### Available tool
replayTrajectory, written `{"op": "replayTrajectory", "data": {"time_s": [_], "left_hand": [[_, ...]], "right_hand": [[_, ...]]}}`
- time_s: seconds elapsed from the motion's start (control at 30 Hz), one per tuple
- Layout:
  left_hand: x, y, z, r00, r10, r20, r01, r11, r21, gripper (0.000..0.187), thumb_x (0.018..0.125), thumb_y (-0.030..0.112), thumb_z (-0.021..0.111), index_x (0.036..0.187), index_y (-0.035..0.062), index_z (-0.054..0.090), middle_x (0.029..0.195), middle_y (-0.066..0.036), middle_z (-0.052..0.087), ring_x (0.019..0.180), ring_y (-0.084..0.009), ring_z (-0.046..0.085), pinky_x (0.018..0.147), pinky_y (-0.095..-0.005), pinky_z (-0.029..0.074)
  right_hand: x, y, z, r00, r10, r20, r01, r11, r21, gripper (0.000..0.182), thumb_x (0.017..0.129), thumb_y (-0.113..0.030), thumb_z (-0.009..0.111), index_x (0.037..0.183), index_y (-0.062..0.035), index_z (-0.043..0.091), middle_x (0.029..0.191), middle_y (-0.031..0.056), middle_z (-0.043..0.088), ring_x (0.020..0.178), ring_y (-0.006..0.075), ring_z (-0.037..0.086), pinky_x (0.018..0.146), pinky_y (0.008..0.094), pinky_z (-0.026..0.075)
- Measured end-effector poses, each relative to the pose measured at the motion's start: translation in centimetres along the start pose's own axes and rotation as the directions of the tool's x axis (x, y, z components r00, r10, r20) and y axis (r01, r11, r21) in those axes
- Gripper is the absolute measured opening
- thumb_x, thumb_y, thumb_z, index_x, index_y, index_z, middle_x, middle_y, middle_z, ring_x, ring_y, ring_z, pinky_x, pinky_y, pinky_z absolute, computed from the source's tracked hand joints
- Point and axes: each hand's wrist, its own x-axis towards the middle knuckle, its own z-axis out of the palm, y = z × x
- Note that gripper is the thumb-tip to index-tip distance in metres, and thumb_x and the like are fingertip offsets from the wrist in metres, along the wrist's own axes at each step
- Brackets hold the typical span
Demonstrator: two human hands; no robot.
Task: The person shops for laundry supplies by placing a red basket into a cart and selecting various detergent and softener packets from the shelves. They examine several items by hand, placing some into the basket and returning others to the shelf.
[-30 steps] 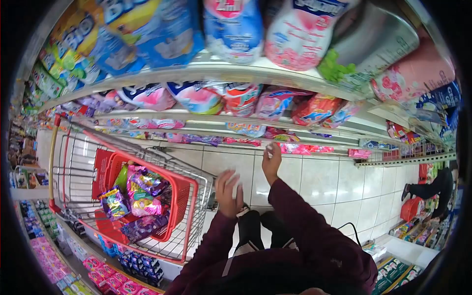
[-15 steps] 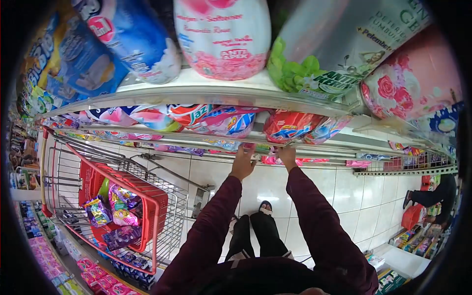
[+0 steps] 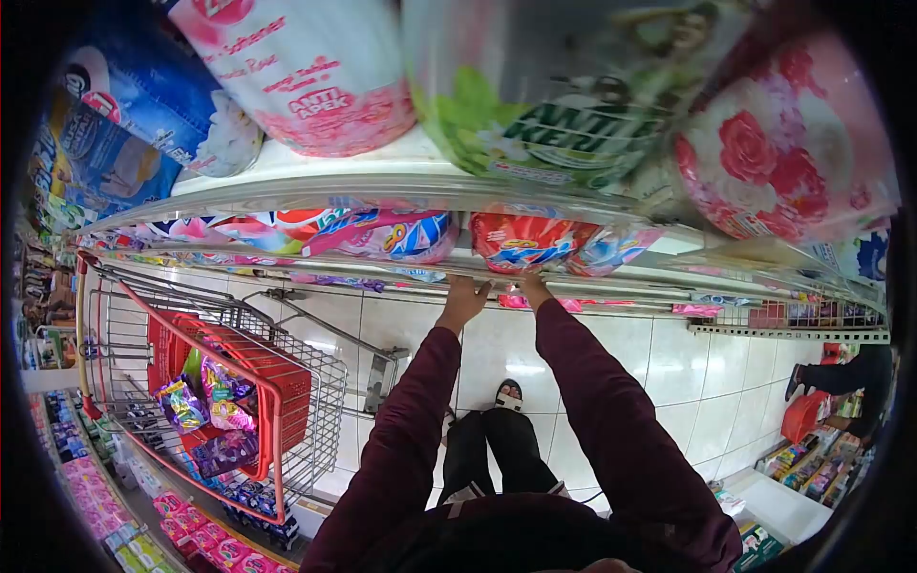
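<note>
Both arms, in dark maroon sleeves, stretch forward to a store shelf. My left hand point(image 3: 464, 302) reaches in under the shelf's front edge, its thumb apart and its fingertips hidden. Close by on the right, my right hand point(image 3: 535, 289) reaches under the same edge with its fingers mostly hidden. What either hand touches in there cannot be made out. Just above the hands lie a red detergent bag point(image 3: 530, 241) and a pink-and-blue bag point(image 3: 406, 237). Lower down, pink packs point(image 3: 540, 304) show beside my right hand.
Large softener and detergent pouches point(image 3: 325, 86) stand on the upper shelf. At left is a metal shopping cart point(image 3: 325, 382) with a red basket point(image 3: 294, 401) holding several colourful packs point(image 3: 227, 454). A person in dark clothes point(image 3: 841, 377) is at far right by a red basket point(image 3: 802, 417).
The view has shifted to the right, so shelf goods and cart sit further left. My hands stay at the shelf edge, with their fingers now further hidden beneath it.
</note>
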Motion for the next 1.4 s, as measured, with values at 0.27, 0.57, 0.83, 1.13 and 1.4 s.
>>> {"op": "replayTrajectory", "data": {"time_s": [0.27,0.57,0.83,1.13,1.4], "left_hand": [[-2.5,7.8,2.9,0.901,-0.078,-0.428,-0.023,0.974,-0.225,0.041,0.071,0.002,0.06,0.106,-0.0047,0.039,0.111,-0.039,0.026,0.112,-0.0545,0.019,0.089,-0.0482,0.03],[-3.5,9.2,1.2,0.903,-0.073,-0.423,-0.008,0.982,-0.187,0.057,0.067,-0.002,0.06,0.118,-0.0012,0.035,0.124,-0.032,0.009,0.109,-0.0467,0.031,0.086,-0.0416,0.038],[-14.4,7.0,2.7,0.873,-0.108,-0.477,0.052,0.99,-0.129,0.061,0.07,0.001,0.061,0.124,0.0024,0.033,0.126,-0.026,0.013,0.103,-0.0406,0.041,0.088,-0.0382,0.039],[-24.4,8.4,7.9,0.922,-0.206,-0.328,0.137,0.965,-0.222,0.061,0.07,0.006,0.064,0.123,0.0073,0.034,0.124,-0.023,0.02,0.114,-0.0409,0.03,0.086,-0.0407,0.041],[-28.4,16.4,2.0,0.959,0.117,-0.257,-0.186,0.947,-0.262,0.068,0.072,0.022,0.065,0.125,0.0003,0.03,0.116,-0.021,0.037,0.11,-0.0329,0.037,0.094,-0.0365,0.032]], "right_hand": [[-6.0,-5.3,-3.0,0.977,-0.068,-0.2,0.044,0.992,-0.12,0.031,0.071,-0.026,0.052,0.093,-0.0052,0.059,0.096,0.0192,0.058,0.086,0.0372,0.055,0.076,0.0423,0.043],[-6.4,2.7,-5.8,0.653,0.077,-0.753,-0.139,0.99,-0.019,0.028,0.068,-0.028,0.063,0.087,-0.0062,0.06,0.092,0.0152,0.06,0.088,0.035,0.054,0.09,0.0501,0.032],[-1.3,17.7,-10.7,0.859,0.495,-0.13,-0.216,0.582,0.784,0.034,0.079,-0.02,0.056,0.11,-0.0088,0.049,0.111,0.0079,0.051,0.1,0.0235,0.05,0.089,0.0479,0.037],[-13.8,6.3,-12.6,0.97,0.123,-0.212,0.231,-0.168,0.958,0.029,0.08,-0.017,0.048,0.107,-0.0068,0.043,0.103,0.0079,0.048,0.091,0.0275,0.048,0.087,0.0435,0.041],[-35.9,3.4,-7.4,0.949,-0.299,-0.104,0.292,0.699,0.653,0.015,0.075,-0.013,0.049,0.08,-0.002,0.058,0.07,0.0051,0.056,0.066,0.0115,0.052,0.064,0.0275,0.043]]}}
